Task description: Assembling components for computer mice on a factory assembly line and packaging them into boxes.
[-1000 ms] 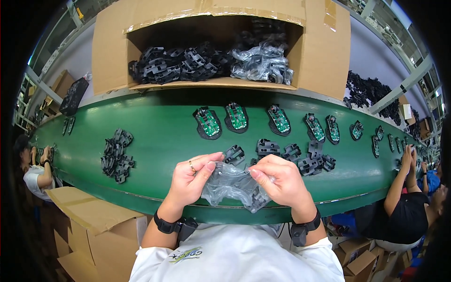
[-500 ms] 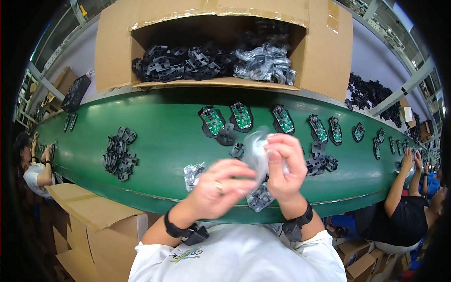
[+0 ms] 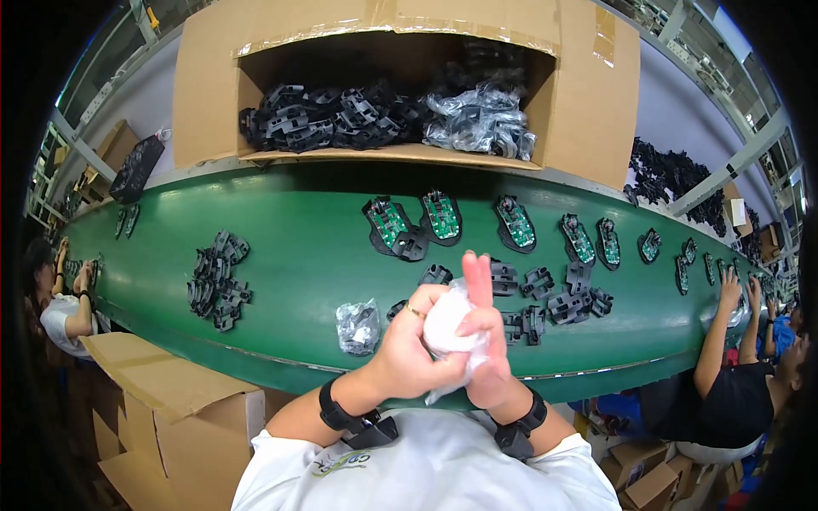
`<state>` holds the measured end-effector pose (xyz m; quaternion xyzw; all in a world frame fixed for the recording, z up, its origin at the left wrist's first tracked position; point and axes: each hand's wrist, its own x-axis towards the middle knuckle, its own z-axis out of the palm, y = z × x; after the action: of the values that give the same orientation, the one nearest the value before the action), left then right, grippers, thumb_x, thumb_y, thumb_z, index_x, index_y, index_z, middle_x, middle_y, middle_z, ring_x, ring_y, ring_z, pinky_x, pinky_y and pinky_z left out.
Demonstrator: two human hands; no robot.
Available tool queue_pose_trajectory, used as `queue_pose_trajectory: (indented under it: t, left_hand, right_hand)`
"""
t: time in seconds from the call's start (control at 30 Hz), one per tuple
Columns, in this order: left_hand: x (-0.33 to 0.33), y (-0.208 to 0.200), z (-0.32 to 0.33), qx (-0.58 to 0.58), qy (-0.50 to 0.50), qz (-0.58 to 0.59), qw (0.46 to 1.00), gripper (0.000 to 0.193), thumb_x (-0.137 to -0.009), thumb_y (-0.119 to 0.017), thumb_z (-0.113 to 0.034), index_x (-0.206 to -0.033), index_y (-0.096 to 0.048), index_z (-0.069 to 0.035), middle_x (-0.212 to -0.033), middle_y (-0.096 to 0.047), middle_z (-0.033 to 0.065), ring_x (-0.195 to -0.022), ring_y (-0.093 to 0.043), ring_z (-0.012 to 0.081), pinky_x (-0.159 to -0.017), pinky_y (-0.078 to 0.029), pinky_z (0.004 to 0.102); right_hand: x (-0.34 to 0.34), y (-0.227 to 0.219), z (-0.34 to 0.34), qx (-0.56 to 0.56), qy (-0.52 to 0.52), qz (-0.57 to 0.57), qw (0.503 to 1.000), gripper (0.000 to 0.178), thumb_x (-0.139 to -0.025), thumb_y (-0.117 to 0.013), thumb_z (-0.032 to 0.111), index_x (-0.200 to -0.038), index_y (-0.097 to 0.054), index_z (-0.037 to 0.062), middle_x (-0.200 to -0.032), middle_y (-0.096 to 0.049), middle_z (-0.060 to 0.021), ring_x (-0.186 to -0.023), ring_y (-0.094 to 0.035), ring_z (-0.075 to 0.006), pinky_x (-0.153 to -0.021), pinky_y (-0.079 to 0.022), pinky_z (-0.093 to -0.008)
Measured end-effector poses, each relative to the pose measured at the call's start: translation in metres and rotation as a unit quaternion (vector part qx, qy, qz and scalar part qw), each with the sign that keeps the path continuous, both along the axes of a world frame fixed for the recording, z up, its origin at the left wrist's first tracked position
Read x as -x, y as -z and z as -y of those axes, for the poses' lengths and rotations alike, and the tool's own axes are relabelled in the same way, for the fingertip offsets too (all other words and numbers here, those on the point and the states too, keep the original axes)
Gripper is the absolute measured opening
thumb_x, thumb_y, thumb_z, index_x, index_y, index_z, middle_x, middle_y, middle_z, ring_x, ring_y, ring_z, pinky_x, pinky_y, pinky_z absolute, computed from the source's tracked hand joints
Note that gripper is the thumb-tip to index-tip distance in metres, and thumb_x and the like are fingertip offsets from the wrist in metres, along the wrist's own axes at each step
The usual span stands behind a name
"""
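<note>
My left hand (image 3: 407,353) is closed round a crumpled, whitish clear plastic bag (image 3: 449,328) in front of my chest. My right hand (image 3: 487,358) presses on the same bag from the other side, thumb bent over it and two fingers stretched up. Whether anything is inside the bag cannot be made out. Beneath and beyond my hands lie loose black plastic parts (image 3: 537,283). Left of them sits a bagged part (image 3: 358,326) in clear plastic. Farther back are black housings with green circuit boards (image 3: 515,223), one with a black part (image 3: 411,244) leaning on it.
A green conveyor belt (image 3: 298,204) crosses in front of me. Beyond it an open cardboard box (image 3: 592,102) holds black parts and clear bags. More black parts (image 3: 219,281) are piled at left. Cartons (image 3: 192,417) stand near left; co-workers (image 3: 716,383) sit at both sides.
The bag, blurred and held up between my hands before, is now bunched smaller and lower. My hands have come together. The bagged part near my right wrist no longer shows.
</note>
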<state>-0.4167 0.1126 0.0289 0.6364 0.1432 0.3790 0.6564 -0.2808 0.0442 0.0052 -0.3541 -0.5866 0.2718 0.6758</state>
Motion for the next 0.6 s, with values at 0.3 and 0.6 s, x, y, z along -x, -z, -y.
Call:
queue_pose_trajectory:
  t: [0.3,0.6]
  left_hand:
    - [0.014,-0.013,-0.022,0.132,0.042,-0.160,0.977,0.044,-0.078,-0.075,-0.014,-0.114,-0.054,-0.001,-0.110,-0.067,0.0083,-0.093,-0.064,0.0144,-0.080,-0.054,0.0292]
    - [0.094,0.004,-0.060,-0.116,-0.279,-0.267,0.915,0.027,-0.096,-0.071,-0.016,-0.115,-0.072,0.003,-0.096,-0.075,0.0115,-0.077,-0.071,0.0160,-0.069,-0.056,0.0298]
  right_hand:
    - [0.014,-0.053,0.008,0.099,0.180,0.431,0.879,0.066,-0.069,-0.076,0.008,-0.134,-0.071,0.0187,-0.164,-0.020,-0.0362,-0.152,-0.017,-0.0578,-0.118,-0.024,-0.0654]
    - [-0.033,-0.034,0.016,0.009,0.219,0.157,0.963,0.025,-0.060,-0.066,-0.008,-0.077,-0.076,0.0072,-0.112,-0.068,-0.0197,-0.089,-0.069,-0.0245,-0.074,-0.056,-0.0325]
